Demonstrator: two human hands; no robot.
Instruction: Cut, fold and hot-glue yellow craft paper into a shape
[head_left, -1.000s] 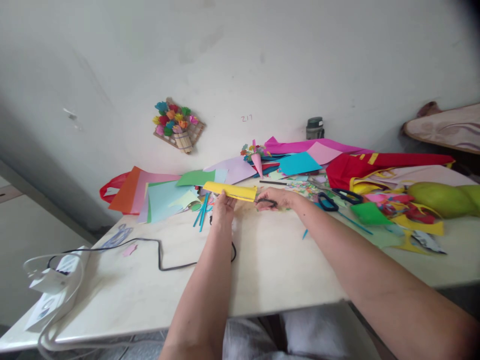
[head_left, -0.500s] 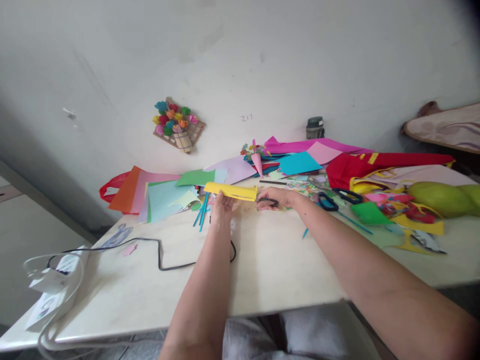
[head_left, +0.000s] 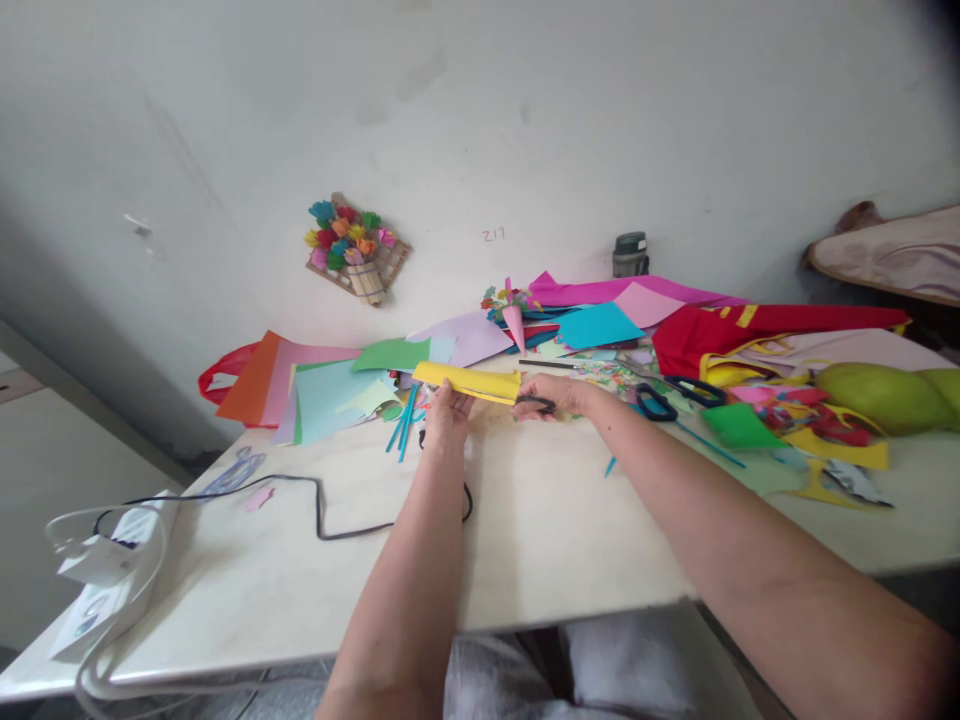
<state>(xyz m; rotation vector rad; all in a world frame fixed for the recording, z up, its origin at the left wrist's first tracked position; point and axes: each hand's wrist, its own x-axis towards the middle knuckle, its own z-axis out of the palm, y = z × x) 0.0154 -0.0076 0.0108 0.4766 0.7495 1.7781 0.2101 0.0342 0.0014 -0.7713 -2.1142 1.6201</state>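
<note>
Yellow paper (head_left: pixel 480 383) has edged a touch to the right, its slit lower edge now at the scissors (head_left: pixel 535 402) in R hand (head_left: pixel 559 392). Small shift, so prob. the paper is being fed onto the blades; can't tell how deep the cut runs, since fingers hide most of the metal. Paper sits mid-worktop (head_left: pixel 577 540), held up nearer the far edge than the near one.

L hand (head_left: pixel 448 410): pinching the paper from below, thumb vs. fingers. R hand: curled round the black handles, approx. closed; blade gap N/A from here.

Around: blue strips (head_left: pixel 409 422) just left of L hand; coloured sheets (head_left: pixel 330 395) toward the far left corner; pink cone (head_left: pixel 514 326) by the far edge, beyond the paper. Other scissors (head_left: pixel 670 381) right of R hand, w/ green piece (head_left: pixel 739 427) and yellow offcuts (head_left: pixel 847 447) toward the right edge.

In the way: scraps (head_left: pixel 615 374) close behind R hand, and black cord (head_left: pixel 319 510) running from the power strip (head_left: pixel 82 620) at the near left corner to under L forearm; poss. snag.
</note>
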